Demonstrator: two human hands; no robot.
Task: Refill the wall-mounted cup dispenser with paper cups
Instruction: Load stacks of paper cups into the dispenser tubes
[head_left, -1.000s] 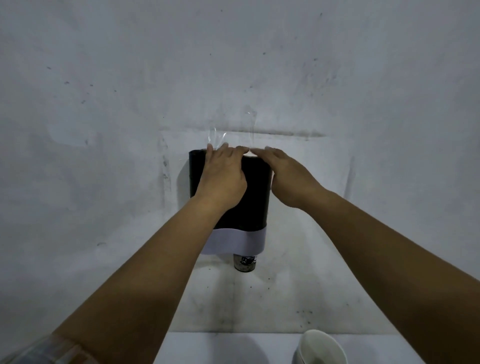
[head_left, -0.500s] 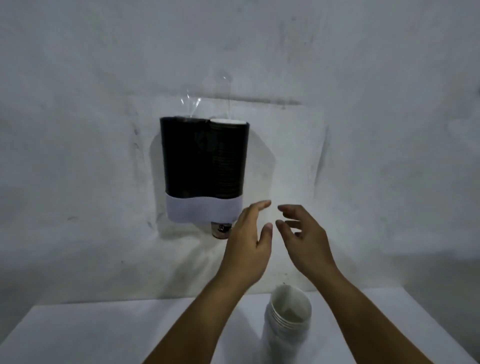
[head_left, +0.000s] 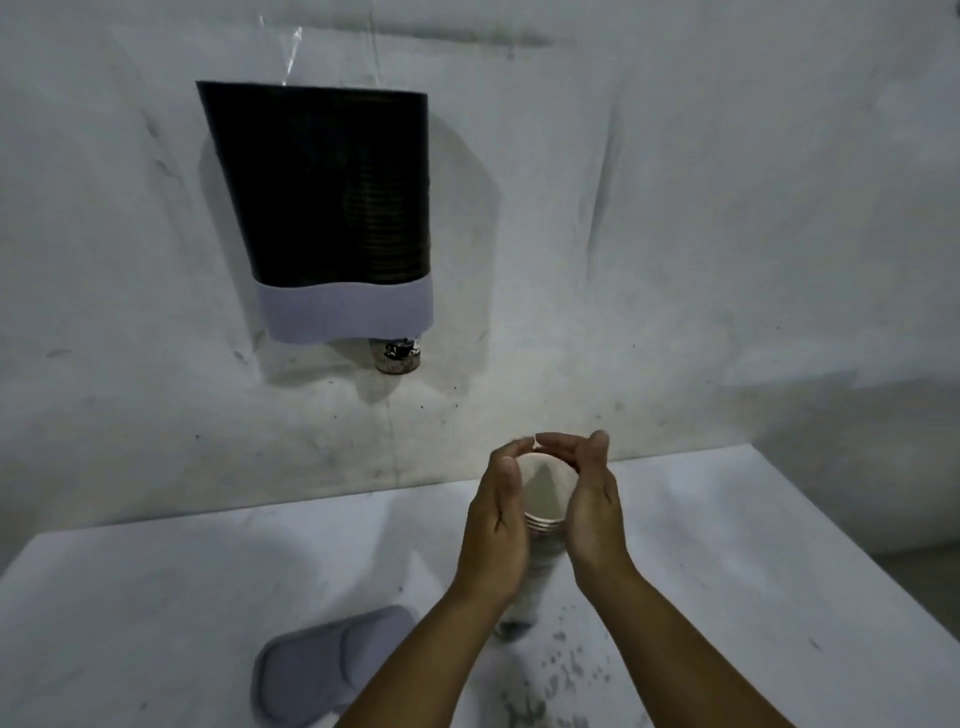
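The dark cup dispenser (head_left: 332, 187) with a white lower band hangs on the wall at upper left; ribbed cup rims show through its right tube and one cup's base (head_left: 397, 356) pokes out below. A stack of white paper cups (head_left: 543, 512) stands upright on the white table (head_left: 156, 587). My left hand (head_left: 496, 525) and right hand (head_left: 592, 514) cup the top of the stack from both sides, fingertips nearly meeting behind the rim. The lower part of the stack is hidden behind my left wrist.
A grey oval lid-like piece (head_left: 317, 670) lies flat on the table at lower left of my arms. Dark specks dot the table near the stack's base. The grey wall rises right behind the table; the table's right edge drops off at far right.
My hands came down from the dispenser's top to the cup stack on the table and closed around its top. The view tilted downward, showing more of the table.
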